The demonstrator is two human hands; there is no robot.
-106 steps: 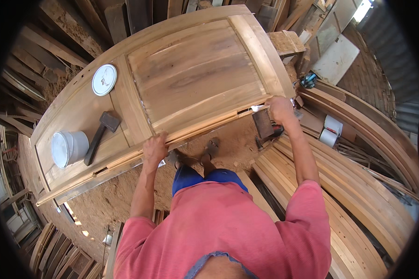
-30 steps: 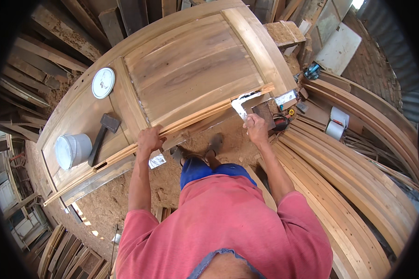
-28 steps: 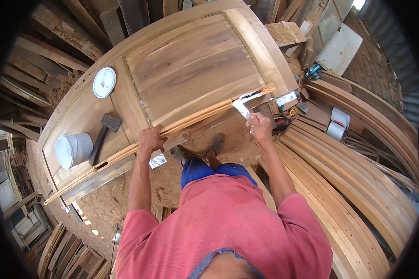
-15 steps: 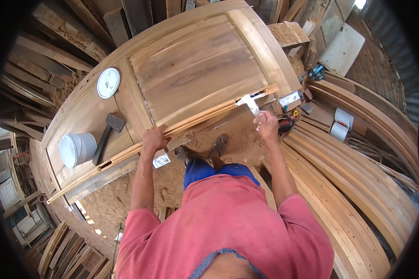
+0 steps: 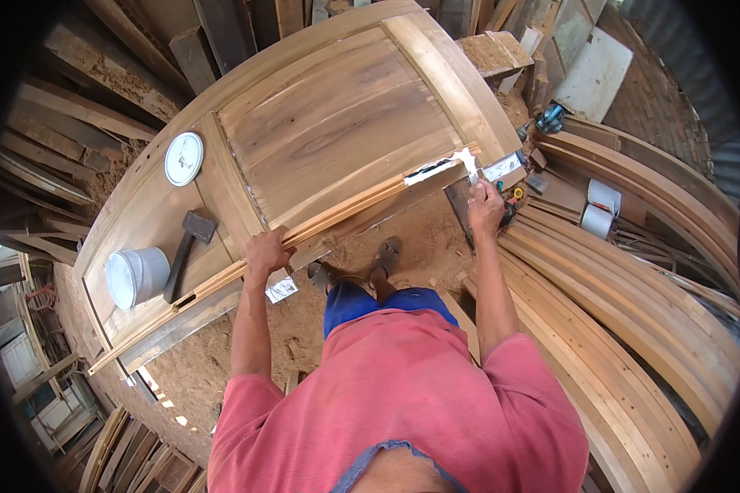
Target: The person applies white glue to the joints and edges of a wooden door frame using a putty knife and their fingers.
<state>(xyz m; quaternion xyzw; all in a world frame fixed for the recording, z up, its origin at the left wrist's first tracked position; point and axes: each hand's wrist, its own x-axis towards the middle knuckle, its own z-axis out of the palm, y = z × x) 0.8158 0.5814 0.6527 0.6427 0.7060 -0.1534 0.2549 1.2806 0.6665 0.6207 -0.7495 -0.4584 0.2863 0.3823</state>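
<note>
A long, narrow wooden strip (image 5: 349,203) lies along the near edge of a wooden panel door (image 5: 337,123). My left hand (image 5: 265,251) grips this strip near its middle, fingers wrapped over it. In my right hand (image 5: 485,209) is a small spreader (image 5: 469,167), its head thickly coated in white paste and resting at the strip's right end. White paste (image 5: 427,171) covers part of the strip's right portion, with a dark slot showing beside it. What lies under my right fingers is hidden.
On the door's left part stand a white bucket (image 5: 136,277), a black mallet (image 5: 197,228) and a round white lid (image 5: 183,158). Stacked long boards (image 5: 584,329) fill the right side. A blue power tool (image 5: 551,119) lies beyond the door's right end. Sawdust covers the floor.
My right hand has moved the spreader rightward and away from me along the strip, leaving white paste over a longer stretch. My left hand keeps its hold on the strip.
</note>
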